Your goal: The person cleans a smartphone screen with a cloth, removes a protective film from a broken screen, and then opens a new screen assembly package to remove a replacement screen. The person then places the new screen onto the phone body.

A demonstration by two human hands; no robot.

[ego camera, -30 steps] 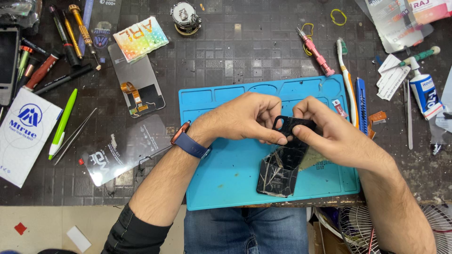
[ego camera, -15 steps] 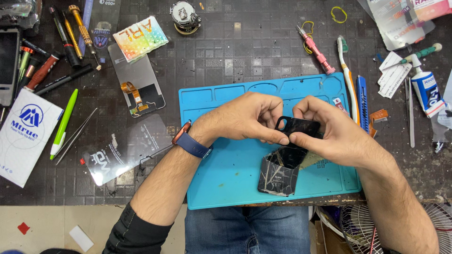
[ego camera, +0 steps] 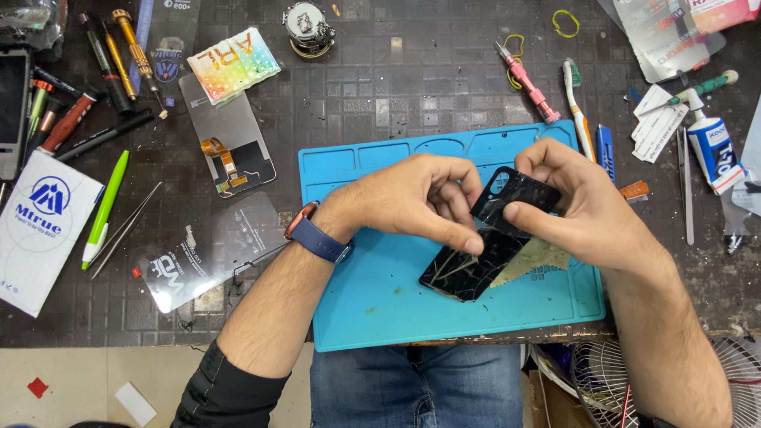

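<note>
Dark tiled bench top [ego camera: 412, 87] is lying under the whole scene, cluttered with tools, and a blue work mat [ego camera: 380, 301] is sitting at its near edge, just above the person's jeans. Both hands are meeting over the right half of the mat. The left hand [ego camera: 412, 198], with a blue watch [ego camera: 317, 235] on its wrist, is curling its fingers and pinching the lower edge of a small black panel [ego camera: 515, 196]. The right hand [ego camera: 579, 206] is gripping the same panel from the other side, thumb on its face and fingers behind it, so the piece is being held tilted in the air between the two hands. Directly below them, a cracked black phone back [ego camera: 468, 269] is lying flat on the mat, touching a yellowish cloth [ego camera: 539, 257] that is partly tucked under the right hand. To the left of the mat, a phone screen part [ego camera: 230, 143] with an orange ribbon is resting beside a clear protector sheet [ego camera: 214, 254]. A green pen [ego camera: 105, 208] and tweezers [ego camera: 125, 230] are lying further left, next to a white box [ego camera: 40, 230]. Beyond the mat's far right corner, a pink screwdriver [ego camera: 529, 85], a toothbrush [ego camera: 577, 111] and a glue tube [ego camera: 712, 147] are lying apart from each other.
</note>
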